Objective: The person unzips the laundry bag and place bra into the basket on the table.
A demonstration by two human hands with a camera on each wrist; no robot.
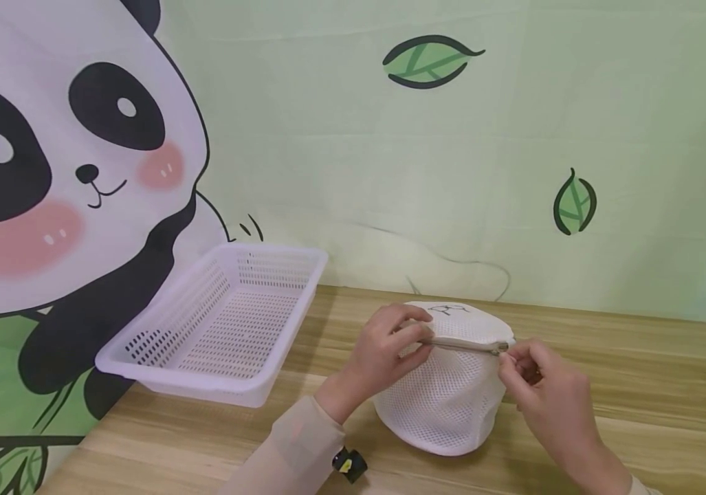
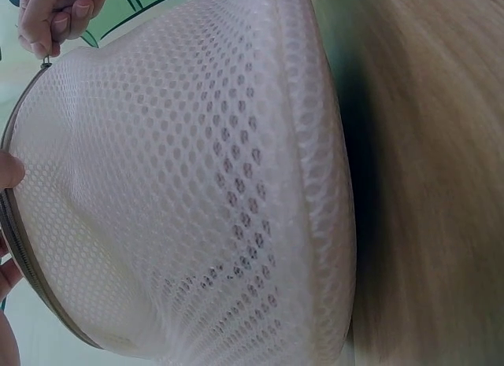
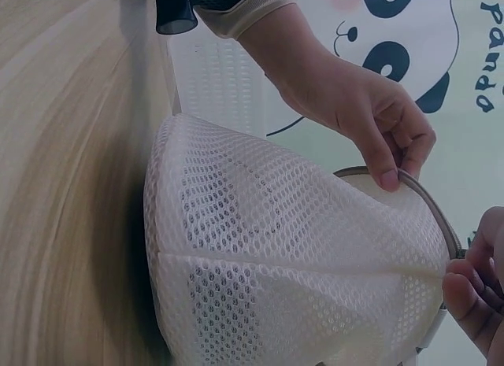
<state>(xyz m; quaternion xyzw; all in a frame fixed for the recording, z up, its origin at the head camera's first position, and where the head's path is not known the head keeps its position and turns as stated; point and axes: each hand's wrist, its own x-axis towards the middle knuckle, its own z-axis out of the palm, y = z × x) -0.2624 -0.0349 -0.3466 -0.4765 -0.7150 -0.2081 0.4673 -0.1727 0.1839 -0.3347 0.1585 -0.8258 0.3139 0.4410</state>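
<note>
From where I stand, a white, rounded mesh fabric bag (image 1: 445, 405) sits upright on the wood-grain table (image 1: 656, 405), in front of the person and to the right of a white, rectangular plastic basket with slotted walls (image 1: 247, 337). A grey-brown zip (image 1: 460, 344) curves round the bag's upper edge, and a small dark line drawing (image 1: 448, 309) marks the white top above it.

The person's left hand (image 1: 383, 347) has its fingers clasped on that zipped edge at the bag's left, the thumb on the outer side of the mesh. The right hand (image 1: 553, 392) is at the other end, thumb and fingers pinching the little metal zip pull (image 2: 46, 61) near the bag's right side. Both sleeves are pale beige, and a small black device with a yellow mark (image 1: 349, 465) shows by the left wrist.

The basket stands apart from the bag, near the pale green wall cloth (image 1: 303, 137). On that cloth there's a big black-and-white panda with pink cheeks (image 1: 124, 206) at the left, and two black-outlined green leaves (image 1: 429, 63) further right.
</note>
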